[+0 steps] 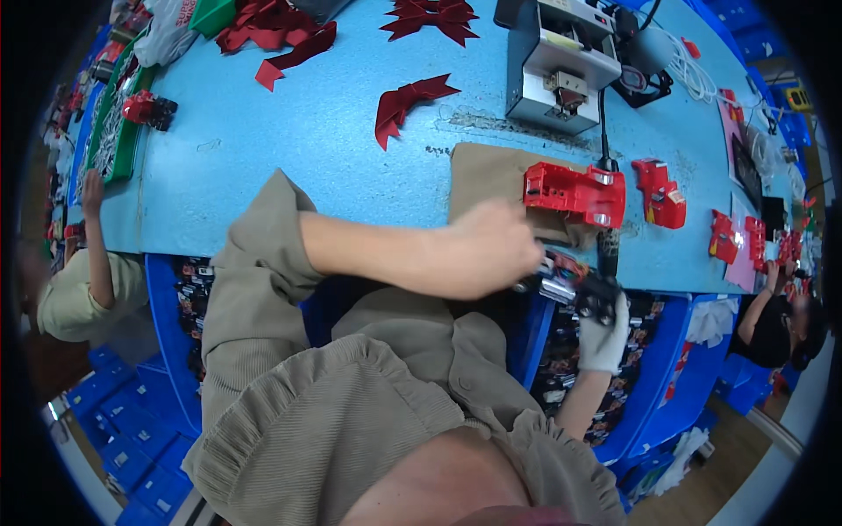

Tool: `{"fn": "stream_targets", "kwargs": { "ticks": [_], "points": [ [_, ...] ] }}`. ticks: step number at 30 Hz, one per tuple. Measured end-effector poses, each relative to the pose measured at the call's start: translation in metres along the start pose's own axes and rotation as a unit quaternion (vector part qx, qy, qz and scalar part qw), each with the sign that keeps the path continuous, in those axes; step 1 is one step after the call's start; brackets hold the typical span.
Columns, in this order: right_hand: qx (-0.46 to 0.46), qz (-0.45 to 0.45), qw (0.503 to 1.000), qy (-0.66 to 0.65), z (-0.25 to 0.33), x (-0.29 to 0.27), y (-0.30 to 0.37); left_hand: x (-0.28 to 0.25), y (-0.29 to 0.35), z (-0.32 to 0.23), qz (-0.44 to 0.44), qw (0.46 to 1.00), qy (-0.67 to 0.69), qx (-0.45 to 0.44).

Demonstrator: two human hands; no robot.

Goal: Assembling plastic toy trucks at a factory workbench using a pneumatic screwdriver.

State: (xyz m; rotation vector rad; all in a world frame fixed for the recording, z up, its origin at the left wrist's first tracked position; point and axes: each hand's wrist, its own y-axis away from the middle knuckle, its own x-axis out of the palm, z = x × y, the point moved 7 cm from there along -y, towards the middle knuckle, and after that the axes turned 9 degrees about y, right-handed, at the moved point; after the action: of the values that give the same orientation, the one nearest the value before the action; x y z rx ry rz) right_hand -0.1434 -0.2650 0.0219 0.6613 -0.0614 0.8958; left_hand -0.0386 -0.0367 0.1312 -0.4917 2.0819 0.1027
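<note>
Wires [566, 266] are what I watch most closely through this head view, at three o'clock, loosely bunched beside the black part [599, 301]. The right hand [605, 337], white-gloved, is at four o'clock with its fingers closed on that part, just off the front edge of the blue surface [342, 167]. The left hand [495, 250], bare, reaches in from nine o'clock with its fingers curled; it is blurred, and I cannot tell how far it is open, whether it grips anything, or whether its tips touch the wires.

The red plastic shell [574, 195] lies at two o'clock, hollow side up, partly over the brown pad [481, 171]. A second red piece [660, 195] is just to its three o'clock side.

I see three likely troubles. A loose hold would let the black part drop into the blue bin [535, 337] beneath, among many dark pieces, where I would struggle to pick it out. The black tool [608, 250] reaches the edge close by, so a wire could snag on it, and a sideways tug could strain a joint. And the left knuckles are near enough to the shell that a quick swing could knock it askew.
</note>
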Motion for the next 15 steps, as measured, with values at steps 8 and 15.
{"fn": "stream_targets", "kwargs": {
  "ticks": [8,15],
  "points": [
    [0.029,0.125,0.992,-0.014,0.009,0.015,0.002,-0.021,-0.013,0.057,-0.090,0.958,-0.199,-0.185],
    [0.147,0.086,0.985,0.014,-0.028,-0.034,-0.014,-0.020,-0.013,0.070,-0.115,0.959,-0.223,-0.132]
  ]
}}
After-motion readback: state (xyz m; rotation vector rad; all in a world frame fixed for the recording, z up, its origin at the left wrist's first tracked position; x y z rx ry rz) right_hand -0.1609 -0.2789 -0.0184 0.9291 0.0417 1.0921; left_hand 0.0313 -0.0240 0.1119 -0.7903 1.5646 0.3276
